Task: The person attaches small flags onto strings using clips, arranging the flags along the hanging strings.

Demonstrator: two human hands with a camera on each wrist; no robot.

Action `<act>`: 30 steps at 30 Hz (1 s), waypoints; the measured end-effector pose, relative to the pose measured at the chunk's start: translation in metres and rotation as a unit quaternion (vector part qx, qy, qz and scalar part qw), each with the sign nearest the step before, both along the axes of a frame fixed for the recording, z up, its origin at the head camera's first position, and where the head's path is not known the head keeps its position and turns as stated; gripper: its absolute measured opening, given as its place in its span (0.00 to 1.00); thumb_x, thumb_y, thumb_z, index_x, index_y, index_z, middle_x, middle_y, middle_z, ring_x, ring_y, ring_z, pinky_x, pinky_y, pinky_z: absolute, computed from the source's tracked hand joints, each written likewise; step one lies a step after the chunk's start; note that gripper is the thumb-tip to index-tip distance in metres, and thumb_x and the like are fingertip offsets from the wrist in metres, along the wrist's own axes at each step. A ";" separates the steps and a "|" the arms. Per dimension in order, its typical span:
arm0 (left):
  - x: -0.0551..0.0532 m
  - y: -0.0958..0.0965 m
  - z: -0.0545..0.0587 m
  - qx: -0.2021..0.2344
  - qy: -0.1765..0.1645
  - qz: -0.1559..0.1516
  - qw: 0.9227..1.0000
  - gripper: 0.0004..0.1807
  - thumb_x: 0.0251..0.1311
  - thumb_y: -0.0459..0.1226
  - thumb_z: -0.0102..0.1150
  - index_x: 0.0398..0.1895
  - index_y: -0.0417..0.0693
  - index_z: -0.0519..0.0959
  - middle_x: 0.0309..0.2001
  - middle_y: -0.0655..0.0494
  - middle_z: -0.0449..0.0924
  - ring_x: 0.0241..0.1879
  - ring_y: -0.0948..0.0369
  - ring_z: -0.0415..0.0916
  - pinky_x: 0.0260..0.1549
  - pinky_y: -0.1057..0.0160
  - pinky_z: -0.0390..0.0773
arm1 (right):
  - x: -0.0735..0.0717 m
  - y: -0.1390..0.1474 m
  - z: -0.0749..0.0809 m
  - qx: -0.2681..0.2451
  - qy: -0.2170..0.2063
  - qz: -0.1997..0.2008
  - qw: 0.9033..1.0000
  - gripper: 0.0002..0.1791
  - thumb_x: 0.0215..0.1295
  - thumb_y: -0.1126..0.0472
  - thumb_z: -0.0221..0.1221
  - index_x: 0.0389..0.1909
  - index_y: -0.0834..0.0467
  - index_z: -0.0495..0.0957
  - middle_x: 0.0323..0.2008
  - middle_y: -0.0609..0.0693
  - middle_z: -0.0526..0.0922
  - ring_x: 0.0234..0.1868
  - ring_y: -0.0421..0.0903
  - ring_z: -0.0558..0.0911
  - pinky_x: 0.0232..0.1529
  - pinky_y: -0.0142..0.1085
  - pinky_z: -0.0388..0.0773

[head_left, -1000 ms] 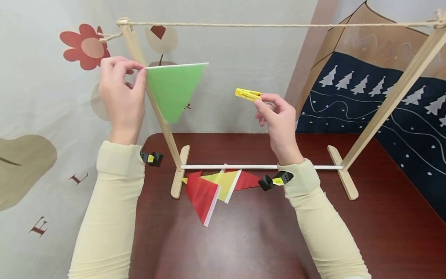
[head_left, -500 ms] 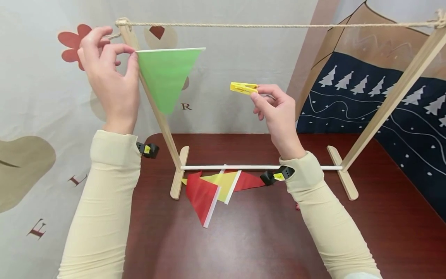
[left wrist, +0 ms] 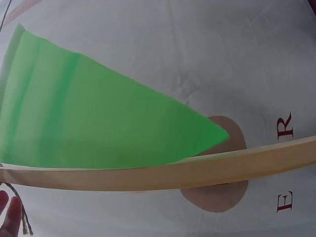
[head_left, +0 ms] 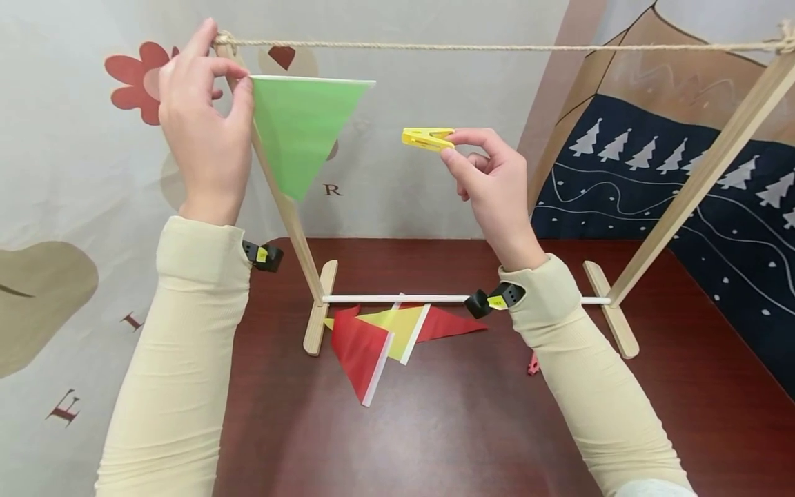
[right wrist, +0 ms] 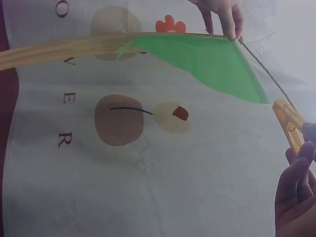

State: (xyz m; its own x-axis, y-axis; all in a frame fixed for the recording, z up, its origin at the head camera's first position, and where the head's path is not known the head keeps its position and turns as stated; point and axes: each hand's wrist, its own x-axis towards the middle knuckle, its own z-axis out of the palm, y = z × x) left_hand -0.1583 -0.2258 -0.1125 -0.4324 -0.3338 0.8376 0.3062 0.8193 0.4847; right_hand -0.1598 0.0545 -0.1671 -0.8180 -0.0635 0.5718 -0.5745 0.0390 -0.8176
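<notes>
Now holds green flag higher, just below rope at left, pinching its corner with left hand and yellow clothespin with right hand, seemingly almost aligned but unclipped.

Your left hand is raising the green pennant, your right hand the yellow clothespin, nearer the rope.
</notes>
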 end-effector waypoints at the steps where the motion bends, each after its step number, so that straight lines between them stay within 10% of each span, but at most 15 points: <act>1: -0.001 -0.001 0.001 0.004 0.000 -0.003 1.000 0.10 0.60 0.37 0.51 0.36 0.41 0.80 0.58 0.77 0.69 0.53 0.75 0.65 0.45 0.75 0.64 | -0.001 -0.001 0.001 -0.001 0.001 0.000 1.000 0.13 0.59 0.60 0.60 0.45 0.57 0.78 0.21 0.49 0.75 0.19 0.46 0.66 0.23 0.32 0.66; 11: -0.008 -0.009 0.004 0.035 0.019 -0.036 0.999 0.05 0.58 0.39 0.54 0.29 0.54 0.80 0.53 0.77 0.74 0.54 0.79 0.66 0.41 0.76 0.65 | -0.006 -0.005 0.008 -0.020 0.001 0.009 1.000 0.13 0.59 0.60 0.60 0.46 0.55 0.78 0.30 0.51 0.77 0.18 0.46 0.65 0.22 0.32 0.64; 21: -0.010 -0.010 0.004 0.007 0.015 0.007 1.000 0.09 0.60 0.44 0.51 0.34 0.52 0.80 0.51 0.79 0.73 0.42 0.78 0.65 0.41 0.76 0.61 | -0.011 -0.012 0.007 -0.014 0.005 0.001 1.000 0.14 0.59 0.60 0.60 0.46 0.55 0.78 0.22 0.50 0.75 0.21 0.47 0.68 0.22 0.32 0.65; 30: -0.013 -0.013 0.002 -0.034 0.035 0.003 0.999 0.14 0.61 0.45 0.49 0.36 0.47 0.80 0.51 0.74 0.74 0.42 0.81 0.61 0.42 0.73 0.59 | -0.013 -0.019 0.014 0.026 0.030 -0.017 0.999 0.13 0.59 0.60 0.60 0.45 0.58 0.78 0.35 0.48 0.74 0.20 0.45 0.69 0.18 0.32 0.59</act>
State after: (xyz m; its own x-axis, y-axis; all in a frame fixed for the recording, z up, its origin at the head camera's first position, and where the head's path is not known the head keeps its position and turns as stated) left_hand -0.1713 -0.2387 -0.1101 -0.3702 -0.2775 0.8865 0.3322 0.8517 0.4053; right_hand -0.1731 0.0359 -0.1533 -0.7845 -0.0674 0.6165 -0.6201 0.1003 -0.7781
